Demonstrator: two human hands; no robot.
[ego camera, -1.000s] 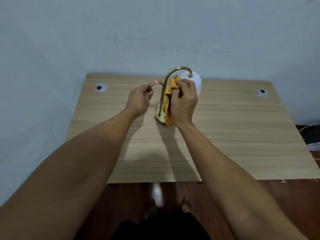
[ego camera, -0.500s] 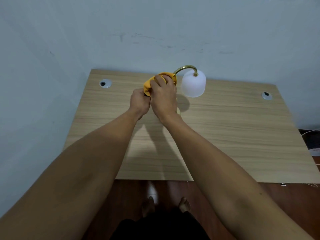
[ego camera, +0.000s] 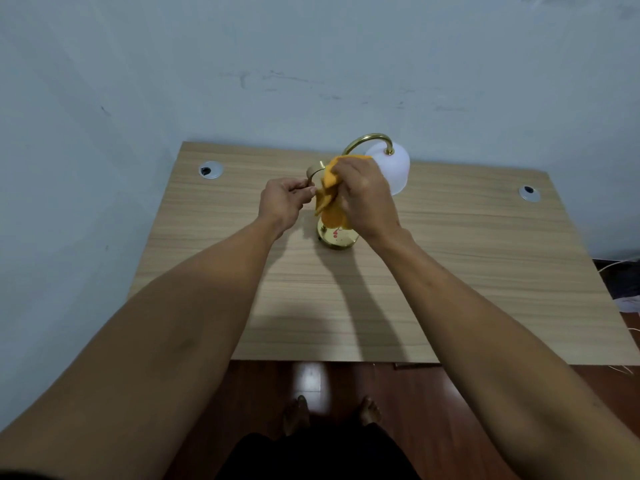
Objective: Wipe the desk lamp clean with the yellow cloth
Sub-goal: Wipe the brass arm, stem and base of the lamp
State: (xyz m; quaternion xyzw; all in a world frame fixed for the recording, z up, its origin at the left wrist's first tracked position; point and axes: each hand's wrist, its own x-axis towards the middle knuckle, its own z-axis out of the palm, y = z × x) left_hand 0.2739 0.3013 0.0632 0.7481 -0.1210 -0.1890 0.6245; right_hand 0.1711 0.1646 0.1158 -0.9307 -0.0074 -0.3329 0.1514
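A brass desk lamp stands at the middle back of the wooden table (ego camera: 450,271). Its round gold base (ego camera: 337,239) sits on the table. A curved arm (ego camera: 369,139) carries the white shade (ego camera: 393,171) at the right. My right hand (ego camera: 367,199) grips the yellow cloth (ego camera: 329,202) bunched around the lamp's upright stem, which the cloth and hand hide. My left hand (ego camera: 282,202) pinches the small curved brass handle (ego camera: 313,173) on the lamp's left side.
The table stands against a pale blue wall. Two round cable grommets sit in its top, one at the back left (ego camera: 210,169) and one at the back right (ego camera: 529,193). Cables and dark items lie on the floor at the far right (ego camera: 623,282).
My right hand has brought the cloth down from the top of the arm onto the stem. The gold base has come back into view. My left hand keeps its hold on the small handle.
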